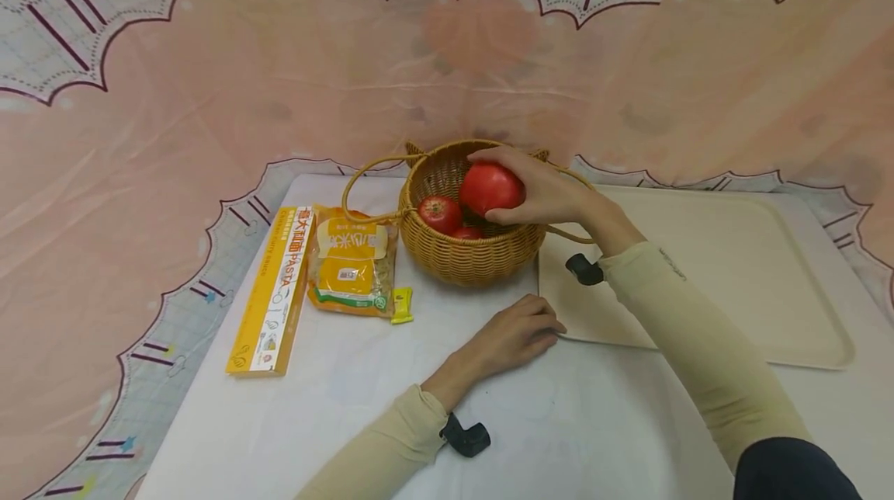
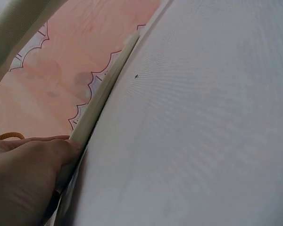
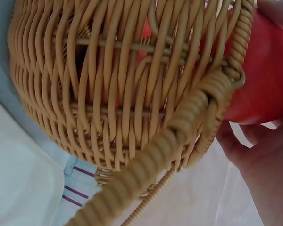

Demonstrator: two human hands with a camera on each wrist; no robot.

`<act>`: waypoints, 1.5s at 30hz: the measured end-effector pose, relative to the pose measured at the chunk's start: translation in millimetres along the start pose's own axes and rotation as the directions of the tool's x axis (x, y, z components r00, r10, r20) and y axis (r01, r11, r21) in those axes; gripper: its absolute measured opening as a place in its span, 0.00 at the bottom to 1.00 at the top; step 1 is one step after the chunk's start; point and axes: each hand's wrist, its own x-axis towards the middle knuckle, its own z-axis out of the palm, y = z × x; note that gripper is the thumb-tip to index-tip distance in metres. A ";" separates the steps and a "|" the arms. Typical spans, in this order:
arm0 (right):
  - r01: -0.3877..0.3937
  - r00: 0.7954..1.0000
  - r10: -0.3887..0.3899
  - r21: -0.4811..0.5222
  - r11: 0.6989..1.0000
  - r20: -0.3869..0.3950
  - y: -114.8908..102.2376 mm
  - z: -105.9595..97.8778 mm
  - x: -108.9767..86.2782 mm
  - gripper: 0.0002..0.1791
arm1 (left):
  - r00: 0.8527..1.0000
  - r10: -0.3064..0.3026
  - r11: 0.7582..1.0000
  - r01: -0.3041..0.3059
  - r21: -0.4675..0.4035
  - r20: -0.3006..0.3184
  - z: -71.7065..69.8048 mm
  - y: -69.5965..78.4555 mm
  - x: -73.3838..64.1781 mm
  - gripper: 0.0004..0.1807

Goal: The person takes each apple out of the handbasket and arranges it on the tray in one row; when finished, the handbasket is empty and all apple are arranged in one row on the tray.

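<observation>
My right hand [image 1: 545, 185] grips a large, smooth red fruit [image 1: 492, 188] at the mouth of a wicker basket [image 1: 469, 255], fingers on its far side and thumb nearer. Inside the basket sit another red fruit [image 1: 439, 213] with a pale, streaked top and a partly hidden red one [image 1: 467, 233]. From the right wrist, the basket's woven side [image 3: 118, 84] hides much of the inside, and the held fruit [image 3: 264, 70] shows at its rim. My left hand [image 1: 513, 333] rests at the near left corner of a cream tray [image 1: 698, 275], its fingers touching the rim [image 2: 96, 106].
Left of the basket lie a yellow-and-white pasta box [image 1: 268, 290], a yellow-orange food packet [image 1: 351, 263] and a small yellow wrapped sachet [image 1: 402, 306]. Looped wicker handles [image 1: 363, 174] stick out on both sides of the basket. A patterned pink cloth [image 1: 335, 88] hangs behind the white table [image 1: 349, 414].
</observation>
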 end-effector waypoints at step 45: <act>0.002 0.950 0.010 0.037 0.999 -0.313 -11.6 -26.6 -77.8 0.33 | 0.998 -0.063 0.997 0.062 -0.039 -0.024 4.4 6.9 2.8 0.10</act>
